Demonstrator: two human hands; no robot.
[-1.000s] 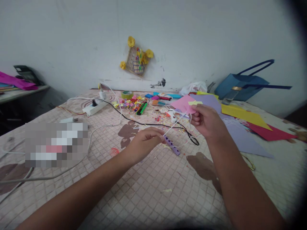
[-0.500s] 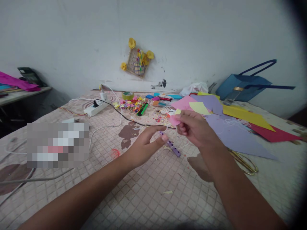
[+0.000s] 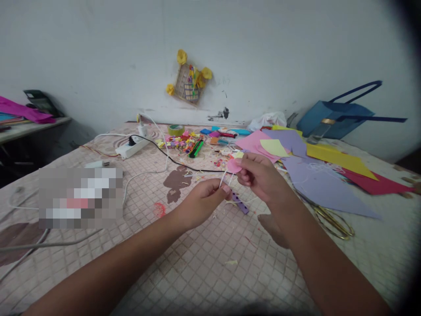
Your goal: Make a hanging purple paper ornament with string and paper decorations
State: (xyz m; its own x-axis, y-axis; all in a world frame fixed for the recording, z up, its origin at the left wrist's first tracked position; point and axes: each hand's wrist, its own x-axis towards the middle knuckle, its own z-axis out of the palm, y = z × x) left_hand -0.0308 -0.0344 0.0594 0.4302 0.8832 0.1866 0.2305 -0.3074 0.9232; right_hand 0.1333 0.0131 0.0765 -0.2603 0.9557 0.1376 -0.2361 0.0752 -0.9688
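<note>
Between the thumb and fingers of my right hand (image 3: pixel 265 177) is a round pink paper piece (image 3: pixel 233 166), with a pale yellow paper bit (image 3: pixel 238 155) at its top. A white string (image 3: pixel 222 178) hangs from the pink piece in two strands. My left hand (image 3: pixel 204 202) pinches its lower part, thumb against fingers. Under the hands, a purple strip with dark holes (image 3: pixel 241 206) lies on the tablecloth, partly hidden by my left hand.
Small paper flowers (image 3: pixel 180 142), green tape (image 3: pixel 176 129) and a green-black cutter (image 3: pixel 196 149) lie behind the hands. Coloured paper sheets (image 3: pixel 324 188) and gold-handled scissors (image 3: pixel 333 223) are at right. A power strip (image 3: pixel 133 148) with cables stands left; a blue bag (image 3: pixel 335 116) leans back right.
My left hand has closed from a loose curve into a pinch on the string. My right hand has moved slightly left and down with the pink paper piece.
</note>
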